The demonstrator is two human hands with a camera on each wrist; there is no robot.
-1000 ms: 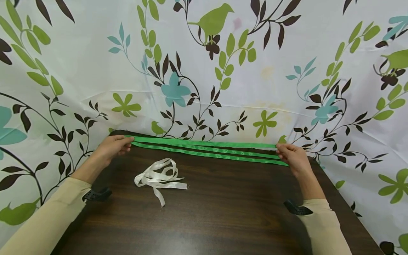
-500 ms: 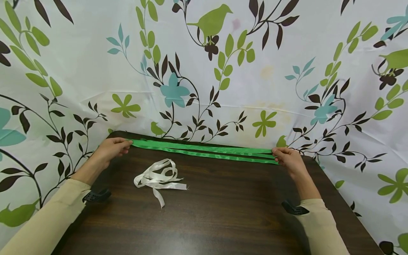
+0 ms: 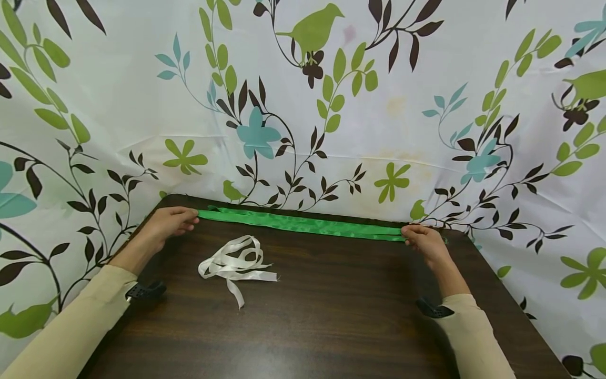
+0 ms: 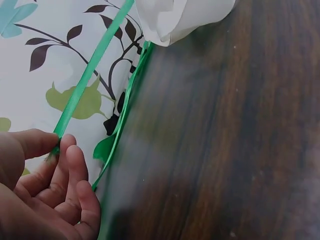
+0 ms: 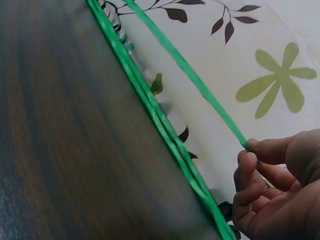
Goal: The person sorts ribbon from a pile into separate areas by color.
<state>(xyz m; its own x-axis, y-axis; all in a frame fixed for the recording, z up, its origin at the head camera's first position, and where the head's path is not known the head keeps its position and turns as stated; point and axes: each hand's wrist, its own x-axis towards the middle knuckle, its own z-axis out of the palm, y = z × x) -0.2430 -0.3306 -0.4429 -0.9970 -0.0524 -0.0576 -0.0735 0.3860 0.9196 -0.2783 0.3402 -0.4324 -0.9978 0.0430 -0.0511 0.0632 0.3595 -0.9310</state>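
A green satin ribbon [image 3: 303,223] is stretched along the far side of the table, its upper strand held taut between both hands. My left hand [image 3: 171,225] pinches one end between thumb and fingers; in the left wrist view a frayed tip pokes out below the pinch of the left hand [image 4: 52,180]. My right hand [image 3: 428,243] pinches the strand at the other side. Wrist views show the held strand raised above further green strands [image 5: 155,117] lying on the table. A loosely heaped white ribbon [image 3: 236,263] lies nearer, to the left of centre.
The dark wooden table [image 3: 303,316] reaches back to a white curtain [image 3: 360,116] printed with leaves, flowers and birds, which hangs right behind its far edge. Black bands [image 3: 145,290] sit at both wrists.
Both hands have come slightly down and toward the near side, the right also a little leftward. The held strand now overlaps the lying strands in the head view. The white ribbon stays put.
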